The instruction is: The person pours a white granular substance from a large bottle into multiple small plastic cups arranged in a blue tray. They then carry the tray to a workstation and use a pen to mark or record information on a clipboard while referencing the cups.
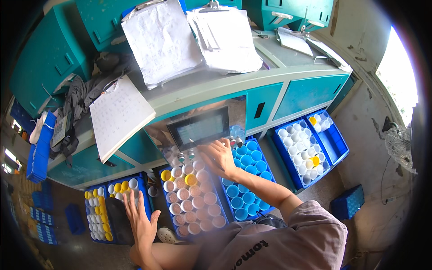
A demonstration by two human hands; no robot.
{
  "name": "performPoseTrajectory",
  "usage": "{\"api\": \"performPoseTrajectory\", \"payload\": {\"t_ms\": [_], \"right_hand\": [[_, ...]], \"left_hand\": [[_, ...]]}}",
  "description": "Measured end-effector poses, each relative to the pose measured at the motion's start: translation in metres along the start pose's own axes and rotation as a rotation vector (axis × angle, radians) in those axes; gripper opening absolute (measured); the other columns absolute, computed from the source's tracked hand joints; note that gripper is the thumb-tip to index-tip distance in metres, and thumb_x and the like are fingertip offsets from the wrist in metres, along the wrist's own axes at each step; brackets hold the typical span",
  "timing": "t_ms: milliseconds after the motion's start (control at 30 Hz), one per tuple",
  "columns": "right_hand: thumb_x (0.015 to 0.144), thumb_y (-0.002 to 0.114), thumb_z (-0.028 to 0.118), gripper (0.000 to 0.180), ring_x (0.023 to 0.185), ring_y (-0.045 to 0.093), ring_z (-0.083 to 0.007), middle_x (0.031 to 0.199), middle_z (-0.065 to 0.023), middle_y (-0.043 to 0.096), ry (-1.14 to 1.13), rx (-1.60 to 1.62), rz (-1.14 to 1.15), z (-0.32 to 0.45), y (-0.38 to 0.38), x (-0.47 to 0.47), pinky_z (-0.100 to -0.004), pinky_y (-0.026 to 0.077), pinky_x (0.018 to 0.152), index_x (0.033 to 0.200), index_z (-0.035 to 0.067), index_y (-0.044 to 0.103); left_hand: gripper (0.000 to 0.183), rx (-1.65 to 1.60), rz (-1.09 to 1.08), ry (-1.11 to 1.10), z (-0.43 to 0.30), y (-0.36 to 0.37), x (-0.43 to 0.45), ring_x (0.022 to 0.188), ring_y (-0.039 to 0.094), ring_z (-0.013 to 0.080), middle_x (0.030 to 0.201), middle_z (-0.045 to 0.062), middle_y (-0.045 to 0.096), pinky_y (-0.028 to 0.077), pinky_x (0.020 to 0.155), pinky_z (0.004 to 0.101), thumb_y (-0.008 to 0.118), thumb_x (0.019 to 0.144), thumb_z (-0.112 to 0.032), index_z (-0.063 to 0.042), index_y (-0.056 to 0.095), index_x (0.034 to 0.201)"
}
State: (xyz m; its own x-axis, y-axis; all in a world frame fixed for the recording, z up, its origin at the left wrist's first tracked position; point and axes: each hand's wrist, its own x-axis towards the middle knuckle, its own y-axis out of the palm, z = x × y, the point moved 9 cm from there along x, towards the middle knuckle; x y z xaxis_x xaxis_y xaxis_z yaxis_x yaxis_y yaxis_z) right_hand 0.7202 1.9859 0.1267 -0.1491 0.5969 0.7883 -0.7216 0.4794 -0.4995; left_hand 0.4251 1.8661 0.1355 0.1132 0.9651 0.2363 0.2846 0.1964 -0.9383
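Note:
My right hand (217,154) is at the control panel in the middle, over its row of knobs; its fingertips are partly hidden, so I cannot tell whether they touch a knob (191,154). Just above is a touchscreen (199,126) in a black frame. My left hand (140,212) is spread, palm down, above a blue crate (145,199) of white and yellow cups at the lower left, holding nothing. Between the hands, a blue crate (220,202) holds white and yellow cups (186,205) filled with pinkish-brown granules. Right of it stands a crate of light-blue cups (249,197).
Clipboards with papers (162,40) and an open notebook (119,114) lie on the green machine's counter (189,84). More cup crates (293,182) stand at the right and left (98,216). A fan (400,145) is by the right wall. A dark shoe (119,219) shows beside my left hand.

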Motion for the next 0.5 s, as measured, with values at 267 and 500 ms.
{"api": "performPoseTrajectory", "payload": {"t_ms": [267,500], "right_hand": [[0.091,0.074,0.02,0.022,0.088,0.062,-0.0221,0.089,-0.0031,0.069,0.02,0.044,0.014,0.005,-0.004,0.002,-0.0433,0.041,0.092,0.111,0.011,0.072],[0.091,0.073,0.041,0.046,0.103,0.061,-0.0248,0.107,-0.0059,0.068,-0.236,0.301,0.255,0.09,0.002,-0.017,-0.0452,0.041,0.095,0.125,0.01,0.069]], "left_hand": [[0.086,0.052,-0.173,-0.006,-0.001,-0.019,0.001,0.156,0.01,0.0507,0.167,0.025,0.021,0.017,0.122,0.0625,0.048,0.101,-0.064,-0.003,0.034,0.16],[0.085,0.021,-0.247,0.012,-0.005,-0.024,0.008,0.155,0.01,0.052,0.168,0.026,0.02,0.017,0.123,0.0626,0.055,0.1,-0.058,-0.004,0.033,0.16]]}}
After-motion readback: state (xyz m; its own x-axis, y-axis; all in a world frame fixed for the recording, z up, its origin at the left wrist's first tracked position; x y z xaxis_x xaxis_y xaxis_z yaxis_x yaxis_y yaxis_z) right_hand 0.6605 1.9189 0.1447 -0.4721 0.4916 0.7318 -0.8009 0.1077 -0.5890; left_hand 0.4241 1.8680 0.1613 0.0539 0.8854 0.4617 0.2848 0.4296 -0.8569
